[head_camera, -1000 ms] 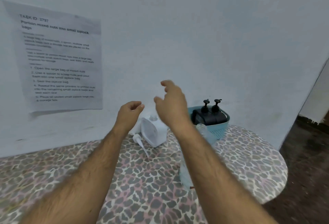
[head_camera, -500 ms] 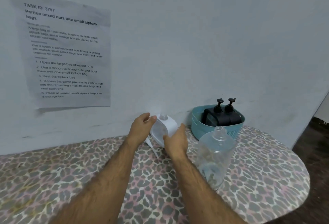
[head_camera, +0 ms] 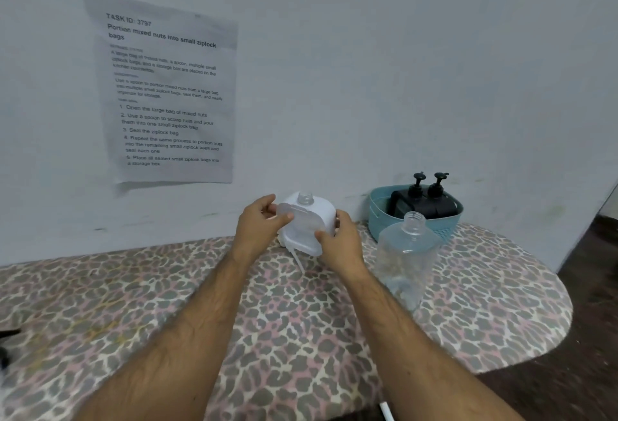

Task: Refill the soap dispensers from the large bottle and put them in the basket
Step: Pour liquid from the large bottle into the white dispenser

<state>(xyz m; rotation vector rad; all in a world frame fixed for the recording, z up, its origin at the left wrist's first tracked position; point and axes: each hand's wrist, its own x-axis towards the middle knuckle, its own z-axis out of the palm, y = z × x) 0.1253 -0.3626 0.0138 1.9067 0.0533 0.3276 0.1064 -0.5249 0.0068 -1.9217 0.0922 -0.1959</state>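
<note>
while both hands, left hand (head_camera: 259, 225) and right hand (head_camera: 337, 242), grip the white dispenser (head_camera: 306, 225), the clear bottle (head_camera: 406, 260) stands just right of it, near the basket (head_camera: 379, 216).

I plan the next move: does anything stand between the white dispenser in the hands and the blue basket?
Yes. The clear large bottle stands uncapped on the table, right of the white dispenser and in front of the basket. Two black dispensers already fill part of the basket.
</note>
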